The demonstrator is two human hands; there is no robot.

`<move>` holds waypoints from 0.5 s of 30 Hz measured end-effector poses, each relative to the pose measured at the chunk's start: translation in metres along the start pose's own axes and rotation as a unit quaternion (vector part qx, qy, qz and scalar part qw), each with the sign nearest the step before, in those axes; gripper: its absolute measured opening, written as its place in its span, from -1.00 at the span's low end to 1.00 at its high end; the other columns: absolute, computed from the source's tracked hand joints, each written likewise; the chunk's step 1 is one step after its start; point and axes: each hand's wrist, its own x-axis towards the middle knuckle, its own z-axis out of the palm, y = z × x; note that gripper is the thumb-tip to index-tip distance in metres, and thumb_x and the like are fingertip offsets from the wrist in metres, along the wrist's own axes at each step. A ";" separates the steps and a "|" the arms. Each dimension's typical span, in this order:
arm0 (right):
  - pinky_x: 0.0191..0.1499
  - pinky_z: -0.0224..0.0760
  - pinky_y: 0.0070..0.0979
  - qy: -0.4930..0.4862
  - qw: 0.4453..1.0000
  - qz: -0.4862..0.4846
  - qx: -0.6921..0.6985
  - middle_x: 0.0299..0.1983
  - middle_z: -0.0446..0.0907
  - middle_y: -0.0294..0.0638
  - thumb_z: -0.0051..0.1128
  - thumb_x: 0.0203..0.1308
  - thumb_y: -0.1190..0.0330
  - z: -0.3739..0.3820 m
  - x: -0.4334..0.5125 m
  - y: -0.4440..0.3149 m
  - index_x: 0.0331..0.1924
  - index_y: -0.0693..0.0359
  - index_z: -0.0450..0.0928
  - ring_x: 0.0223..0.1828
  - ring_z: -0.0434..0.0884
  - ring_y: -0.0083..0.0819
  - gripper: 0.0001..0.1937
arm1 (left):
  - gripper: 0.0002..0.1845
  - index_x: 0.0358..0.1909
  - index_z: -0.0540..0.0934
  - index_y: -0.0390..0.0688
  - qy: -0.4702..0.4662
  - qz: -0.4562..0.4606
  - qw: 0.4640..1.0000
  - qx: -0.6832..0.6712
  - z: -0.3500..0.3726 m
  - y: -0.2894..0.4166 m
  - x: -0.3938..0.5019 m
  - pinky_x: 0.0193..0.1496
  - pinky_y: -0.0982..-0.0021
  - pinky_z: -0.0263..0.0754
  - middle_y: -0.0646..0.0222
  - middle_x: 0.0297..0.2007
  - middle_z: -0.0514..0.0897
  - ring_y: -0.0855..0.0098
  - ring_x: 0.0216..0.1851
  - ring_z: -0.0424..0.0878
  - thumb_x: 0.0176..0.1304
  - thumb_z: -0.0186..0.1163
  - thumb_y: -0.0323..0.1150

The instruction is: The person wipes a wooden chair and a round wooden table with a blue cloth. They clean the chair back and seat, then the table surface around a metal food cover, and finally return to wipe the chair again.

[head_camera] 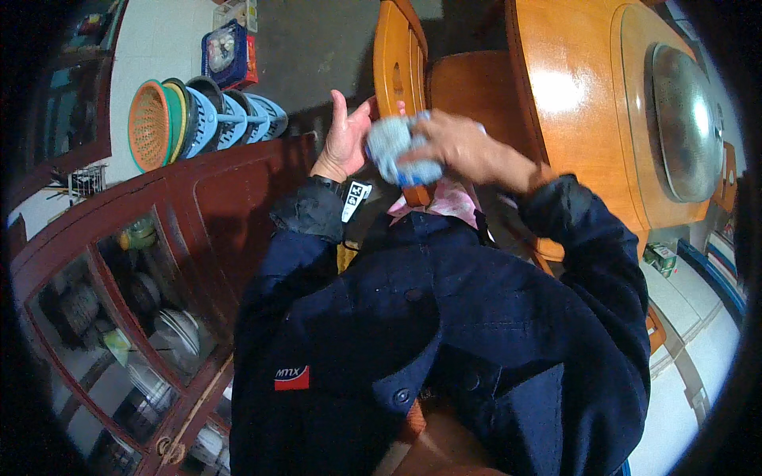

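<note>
A wooden chair [467,74] stands before me, its slatted backrest [390,56] pointing toward my body. My right hand [458,146], slightly blurred, presses a bunched light-blue cloth [393,149] onto the near part of that backrest. At its left side is my left hand [348,137], thumb raised and palm turned toward the wood. The left fingers pass partly behind the backrest and cloth, so their grip is hidden. Pink patterned fabric [446,205] shows below the cloth, close to my dark jacket.
To the right is a wooden table [571,137] bearing a large metal dome cover [684,122]. A dark-red cabinet [238,208] with glass doors lies close on my left. Beyond it stand a rack of basins [220,116], an orange colander [149,126] and a blue basket [217,71].
</note>
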 end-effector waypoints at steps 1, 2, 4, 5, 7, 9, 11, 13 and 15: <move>0.05 0.53 -0.21 0.051 0.999 -0.012 -0.009 0.07 0.47 -0.19 0.28 0.03 0.44 -0.002 0.014 0.016 0.16 -0.43 0.55 0.09 0.52 -0.11 -0.40 | 0.25 0.45 0.22 -0.28 0.024 -0.013 1.000 0.002 0.001 0.001 -0.001 0.48 0.07 0.12 0.11 0.30 0.46 0.18 0.37 0.37 0.11 -0.42 0.68; 0.03 0.53 -0.22 0.080 0.997 -0.010 -0.005 0.08 0.48 -0.19 0.33 -0.03 0.49 -0.005 0.025 0.030 0.16 -0.43 0.55 0.08 0.53 -0.08 -0.35 | 0.24 0.47 0.19 -0.27 0.023 -0.006 1.000 -0.006 0.003 0.002 -0.002 0.50 0.09 0.08 0.14 0.36 0.39 0.20 0.40 0.32 0.12 -0.44 0.67; 0.04 0.51 -0.19 0.102 0.994 0.004 -0.027 0.02 0.53 -0.17 0.44 -0.15 0.50 -0.009 0.050 0.052 0.17 -0.41 0.56 0.05 0.55 -0.08 -0.28 | 0.23 0.50 0.13 -0.25 0.005 0.021 1.000 0.009 0.006 0.004 -0.001 0.53 0.14 -0.03 0.19 0.44 0.29 0.23 0.46 0.22 0.15 -0.45 0.66; 0.03 0.57 -0.22 0.097 0.993 0.055 -0.046 0.09 0.52 -0.13 0.59 -0.19 0.54 -0.011 0.057 0.060 0.19 -0.40 0.57 0.12 0.53 -0.09 -0.22 | 0.22 0.51 0.11 -0.24 -0.015 0.040 0.999 0.030 0.008 0.005 0.000 0.55 0.16 -0.08 0.21 0.45 0.27 0.25 0.48 0.18 0.15 -0.46 0.66; 0.04 0.58 -0.25 0.139 0.976 0.151 -0.071 0.10 0.52 -0.12 0.56 -0.13 0.52 -0.014 0.075 0.075 0.22 -0.39 0.55 0.12 0.53 -0.09 -0.23 | 0.22 0.53 0.08 -0.23 -0.023 0.037 0.999 0.019 0.010 0.004 -0.002 0.56 0.19 -0.16 0.22 0.46 0.25 0.26 0.50 0.12 0.16 -0.46 0.65; 0.05 0.58 -0.26 0.153 0.974 0.151 -0.072 0.12 0.51 -0.08 0.52 -0.07 0.54 -0.010 0.077 0.076 0.27 -0.39 0.52 0.13 0.53 -0.07 -0.21 | 0.21 0.52 0.08 -0.23 -0.006 0.040 0.999 0.008 0.012 0.004 -0.004 0.56 0.18 -0.16 0.22 0.45 0.26 0.26 0.49 0.13 0.17 -0.46 0.65; 0.06 0.58 -0.25 0.148 0.974 0.148 -0.092 0.13 0.50 -0.06 0.51 -0.06 0.54 0.000 0.066 0.065 0.29 -0.40 0.50 0.14 0.52 -0.06 -0.20 | 0.21 0.52 0.09 -0.23 0.003 0.043 0.999 0.008 0.013 0.005 -0.005 0.54 0.17 -0.08 0.21 0.44 0.28 0.25 0.47 0.18 0.17 -0.45 0.65; 0.02 0.54 -0.18 0.147 0.981 0.072 -0.104 0.04 0.49 -0.06 0.37 -0.02 0.46 0.005 0.037 0.047 0.32 -0.40 0.45 0.04 0.56 -0.03 -0.24 | 0.22 0.51 0.09 -0.24 0.006 0.037 0.999 0.013 0.013 0.006 -0.006 0.52 0.15 0.00 0.19 0.42 0.31 0.24 0.45 0.22 0.16 -0.45 0.65; 0.04 0.52 -0.21 0.099 0.993 0.041 -0.052 0.05 0.48 -0.09 0.30 -0.01 0.49 0.016 0.004 0.018 0.31 -0.40 0.46 0.07 0.53 -0.06 -0.26 | 0.22 0.51 0.09 -0.24 0.000 0.031 0.999 0.029 0.013 0.010 -0.004 0.48 0.13 0.10 0.17 0.39 0.35 0.22 0.42 0.27 0.16 -0.46 0.66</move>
